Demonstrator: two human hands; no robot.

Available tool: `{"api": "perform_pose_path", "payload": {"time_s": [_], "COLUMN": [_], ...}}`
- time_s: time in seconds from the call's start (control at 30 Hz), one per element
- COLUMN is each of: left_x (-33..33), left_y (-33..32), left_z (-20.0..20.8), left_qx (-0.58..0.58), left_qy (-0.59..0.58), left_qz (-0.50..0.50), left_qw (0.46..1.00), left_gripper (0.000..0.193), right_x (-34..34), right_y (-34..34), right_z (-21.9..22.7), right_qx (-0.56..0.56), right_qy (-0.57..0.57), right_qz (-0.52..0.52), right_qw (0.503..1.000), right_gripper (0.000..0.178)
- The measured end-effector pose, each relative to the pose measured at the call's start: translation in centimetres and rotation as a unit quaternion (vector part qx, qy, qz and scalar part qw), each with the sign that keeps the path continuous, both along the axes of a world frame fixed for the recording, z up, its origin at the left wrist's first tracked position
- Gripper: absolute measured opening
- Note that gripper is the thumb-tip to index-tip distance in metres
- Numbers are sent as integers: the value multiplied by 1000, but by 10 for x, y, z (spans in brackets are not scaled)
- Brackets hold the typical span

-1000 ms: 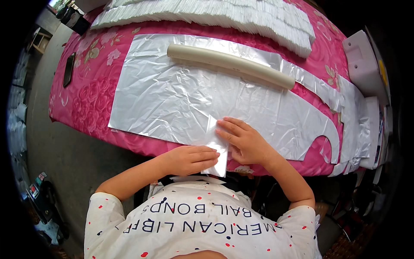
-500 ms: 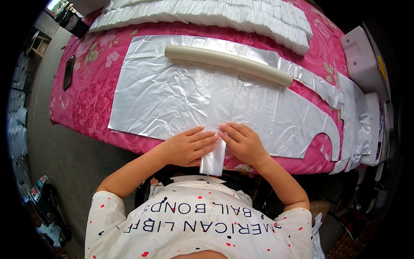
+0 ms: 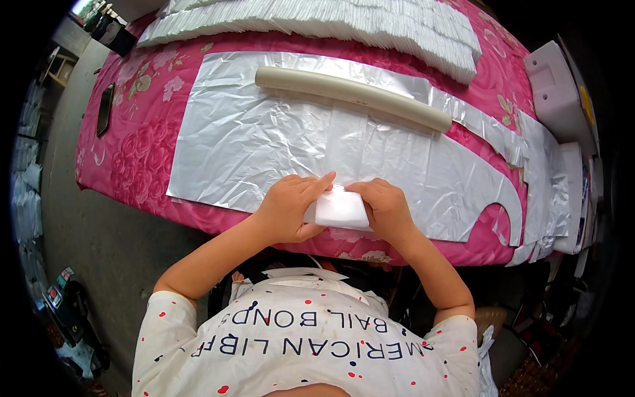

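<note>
Near the table's front edge, a strip of thin whitish plastic film is folded over into a flat plastic packet (image 3: 342, 210). My left hand (image 3: 289, 208) grips the packet's left side, thumb and fingers closed on it. On the other side my right hand (image 3: 385, 206) pinches the packet's right edge with bent fingers. Both hands rest over a large, wrinkled silvery plastic sheet (image 3: 238, 145), which spreads beneath them and has a curved cut-out at its right end. Beyond the hands, a long beige tube (image 3: 354, 98) lies across the sheet.
Stacks of folded white plastic (image 3: 311, 30) line the far side of the pink flowered tablecloth (image 3: 142, 155). A dark phone (image 3: 105, 110) lies at the left. White foam boxes (image 3: 559, 86) and more plastic sheets (image 3: 546, 175) occupy the right end.
The narrow film strip that hung toward me over the table's front edge is now folded up into a short packet. My hands have gone from lying flat on it to gripping its sides.
</note>
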State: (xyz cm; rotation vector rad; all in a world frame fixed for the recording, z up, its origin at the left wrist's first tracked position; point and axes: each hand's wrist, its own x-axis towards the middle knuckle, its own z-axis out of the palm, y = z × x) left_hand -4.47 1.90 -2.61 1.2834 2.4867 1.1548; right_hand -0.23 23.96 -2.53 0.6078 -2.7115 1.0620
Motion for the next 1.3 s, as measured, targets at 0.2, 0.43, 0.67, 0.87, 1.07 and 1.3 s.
{"api": "perform_pose_path", "payload": {"time_s": [0.2, 0.43, 0.67, 0.87, 1.07, 1.3], "left_x": [-9, 12, 11, -7, -20, -16], "left_y": [14, 31, 32, 34, 37, 23], "left_z": [3, -17, -19, -10, -15, -16], "left_qx": [72, -164, -160, -101, -110, -6], "left_qy": [-114, 97, 87, 105, 197, 242], "left_qz": [113, 15, 37, 61, 55, -29], "left_qw": [984, 981, 983, 987, 973, 970], "left_gripper": [59, 76, 76, 64, 48, 40], "right_x": [-38, -51, -25, -35, -52, -44], "right_y": [1, 4, -11, 11, 22, 20], "right_z": [11, 17, 16, -7, 0, -10], "right_qx": [-165, -178, -40, 128, 63, 49], "right_qy": [-400, -468, -259, 82, 14, 68], "right_qz": [-171, -178, -214, 3, 64, 83], "right_qw": [885, 847, 941, 988, 996, 993], "right_gripper": [27, 31, 33, 52, 40, 35]}}
